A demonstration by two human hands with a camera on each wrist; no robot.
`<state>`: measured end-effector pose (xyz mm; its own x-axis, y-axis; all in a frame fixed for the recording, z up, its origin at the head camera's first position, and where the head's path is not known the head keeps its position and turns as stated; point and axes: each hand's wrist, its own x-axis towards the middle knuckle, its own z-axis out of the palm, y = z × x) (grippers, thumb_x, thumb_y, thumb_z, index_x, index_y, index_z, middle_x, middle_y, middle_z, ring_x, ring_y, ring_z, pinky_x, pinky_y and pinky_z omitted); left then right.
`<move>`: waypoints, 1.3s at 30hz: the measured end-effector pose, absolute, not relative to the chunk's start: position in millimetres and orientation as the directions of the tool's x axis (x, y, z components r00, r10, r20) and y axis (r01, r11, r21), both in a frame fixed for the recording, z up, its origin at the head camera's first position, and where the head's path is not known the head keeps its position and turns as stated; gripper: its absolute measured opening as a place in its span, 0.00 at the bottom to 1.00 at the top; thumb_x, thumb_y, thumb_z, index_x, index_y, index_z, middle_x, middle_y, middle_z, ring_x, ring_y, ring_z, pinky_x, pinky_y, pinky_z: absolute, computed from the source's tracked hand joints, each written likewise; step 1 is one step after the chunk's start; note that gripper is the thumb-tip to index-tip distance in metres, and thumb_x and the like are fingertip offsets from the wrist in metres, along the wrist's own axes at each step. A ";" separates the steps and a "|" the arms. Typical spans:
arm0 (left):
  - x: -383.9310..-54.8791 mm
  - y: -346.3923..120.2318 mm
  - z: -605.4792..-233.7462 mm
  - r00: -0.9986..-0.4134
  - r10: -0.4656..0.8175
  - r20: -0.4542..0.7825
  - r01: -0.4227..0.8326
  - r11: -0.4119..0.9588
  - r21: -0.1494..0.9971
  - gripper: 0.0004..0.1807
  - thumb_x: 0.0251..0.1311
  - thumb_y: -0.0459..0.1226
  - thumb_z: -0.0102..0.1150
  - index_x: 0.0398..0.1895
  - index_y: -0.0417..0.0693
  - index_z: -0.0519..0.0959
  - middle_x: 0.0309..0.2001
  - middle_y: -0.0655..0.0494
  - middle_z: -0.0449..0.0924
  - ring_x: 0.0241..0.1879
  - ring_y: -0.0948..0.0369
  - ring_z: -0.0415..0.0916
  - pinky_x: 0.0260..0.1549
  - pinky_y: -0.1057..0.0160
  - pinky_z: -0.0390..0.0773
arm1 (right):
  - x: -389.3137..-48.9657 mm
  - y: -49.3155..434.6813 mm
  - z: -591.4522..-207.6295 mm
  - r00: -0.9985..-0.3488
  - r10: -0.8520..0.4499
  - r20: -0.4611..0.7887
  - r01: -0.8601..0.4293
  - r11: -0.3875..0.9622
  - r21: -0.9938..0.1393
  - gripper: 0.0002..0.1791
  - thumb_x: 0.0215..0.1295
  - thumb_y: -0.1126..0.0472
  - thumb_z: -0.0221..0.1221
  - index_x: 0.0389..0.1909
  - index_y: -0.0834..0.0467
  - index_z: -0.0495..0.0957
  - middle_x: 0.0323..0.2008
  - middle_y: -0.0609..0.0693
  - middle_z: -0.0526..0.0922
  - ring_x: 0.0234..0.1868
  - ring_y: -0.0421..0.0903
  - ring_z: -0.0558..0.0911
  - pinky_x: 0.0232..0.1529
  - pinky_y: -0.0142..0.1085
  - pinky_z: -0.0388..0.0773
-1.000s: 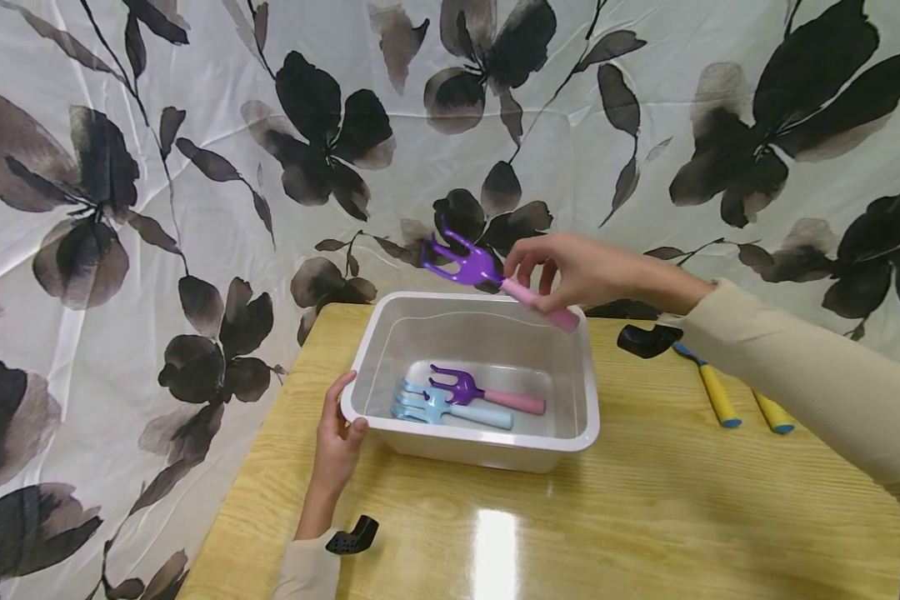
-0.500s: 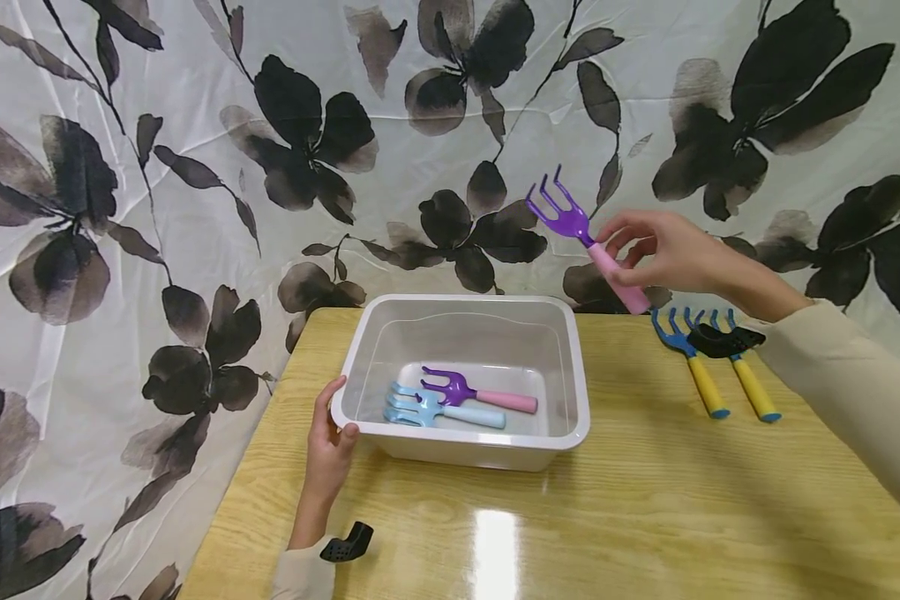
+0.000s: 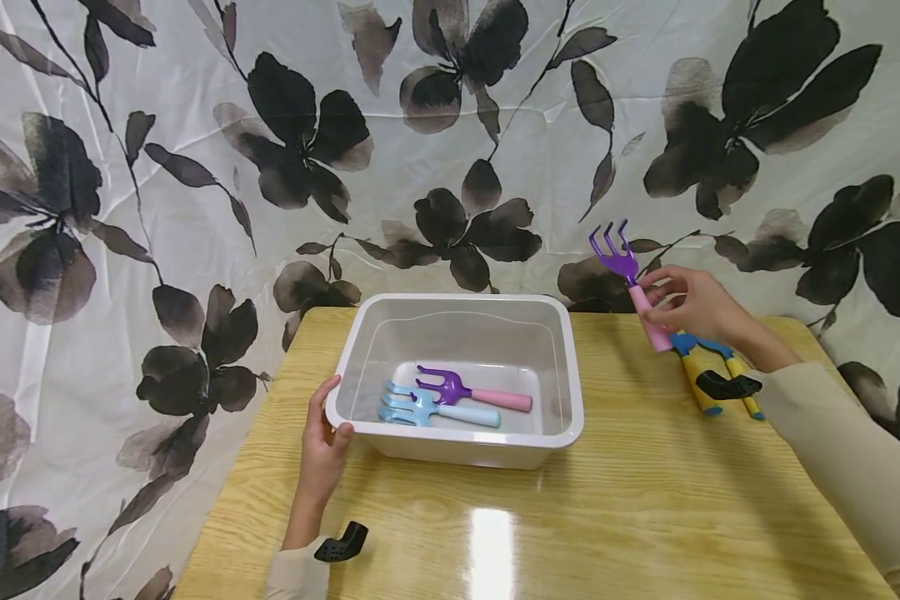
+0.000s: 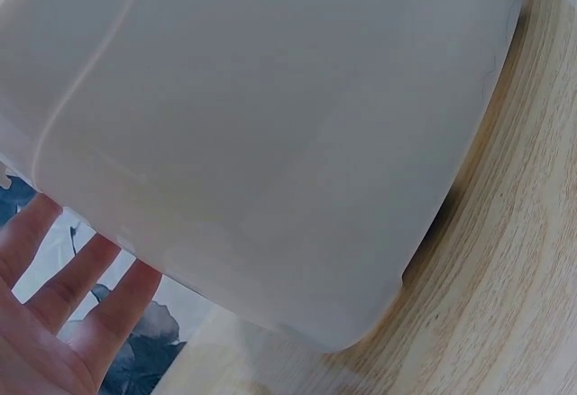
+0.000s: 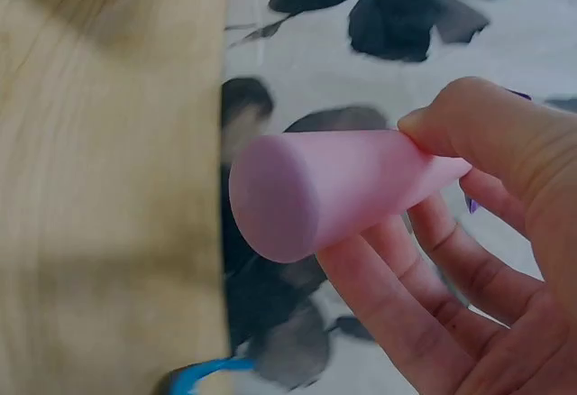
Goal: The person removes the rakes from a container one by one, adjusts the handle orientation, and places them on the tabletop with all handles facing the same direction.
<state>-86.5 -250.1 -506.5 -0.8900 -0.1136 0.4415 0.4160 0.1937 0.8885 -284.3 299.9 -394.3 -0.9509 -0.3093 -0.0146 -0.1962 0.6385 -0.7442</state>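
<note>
Between thumb and fingertips of the right hand (image 3: 686, 302), the pink handle of a purple-tined hand rake (image 3: 639, 302) is pinched, while the front-left corner of a white tub (image 3: 457, 451) is held at its rim by the left hand (image 3: 322, 458), at the tub's eight o'clock. As seen from the head camera, the rake is held aloft at the tub's two o'clock, its tines aimed at eleven o'clock and its handle end at five.

By its slim build, the rake can be judged light and stiff, not fragile; a smooth, round handle may turn if loosely held, so a grip at mid-handle, clear of the bent prongs, would be best.

A matte, soft-looking finish and a flat, round butt are shown by the handle in the right wrist view; the purple head appears glossy. Inside the smooth, round-cornered tub, apparently of plastic, a second purple rake (image 3: 487, 396) and a light-blue rake (image 3: 453, 412) are laid side by side, tines towards nine o'clock. At three o'clock, two blue-and-yellow rakes (image 3: 690, 365) are partly covered by the right hand and wrist. Pale, striped grain is seen on the glossy table (image 3: 607, 517), backed by wrinkled, flower-printed cloth (image 3: 555, 133).
</note>
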 end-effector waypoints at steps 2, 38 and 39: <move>-86.4 -249.7 -507.1 -0.891 -0.112 0.441 0.416 0.191 0.889 0.39 0.72 0.54 0.59 0.78 0.47 0.59 0.72 0.52 0.62 0.59 0.53 0.70 0.50 0.71 0.77 | -283.3 306.6 -406.7 -0.958 -0.286 -0.032 -0.162 0.628 -0.761 0.30 0.65 0.60 0.71 0.64 0.61 0.71 0.52 0.65 0.80 0.40 0.52 0.84 0.34 0.43 0.86; -86.5 -246.0 -501.8 -0.893 -0.100 0.440 0.422 0.161 0.892 0.39 0.73 0.52 0.59 0.78 0.45 0.58 0.70 0.47 0.64 0.59 0.44 0.69 0.54 0.66 0.78 | -288.0 322.1 -510.8 -0.956 -0.246 -0.159 -0.104 0.792 -0.602 0.27 0.63 0.54 0.72 0.58 0.64 0.77 0.39 0.58 0.85 0.42 0.55 0.80 0.38 0.40 0.73; -86.6 -246.1 -501.7 -0.892 -0.101 0.441 0.423 0.161 0.892 0.39 0.73 0.52 0.59 0.78 0.45 0.58 0.70 0.48 0.64 0.59 0.45 0.69 0.54 0.66 0.78 | -287.3 321.9 -509.5 -0.953 -0.254 -0.166 -0.107 0.794 -0.599 0.28 0.63 0.54 0.72 0.59 0.63 0.77 0.39 0.58 0.85 0.41 0.55 0.80 0.38 0.40 0.73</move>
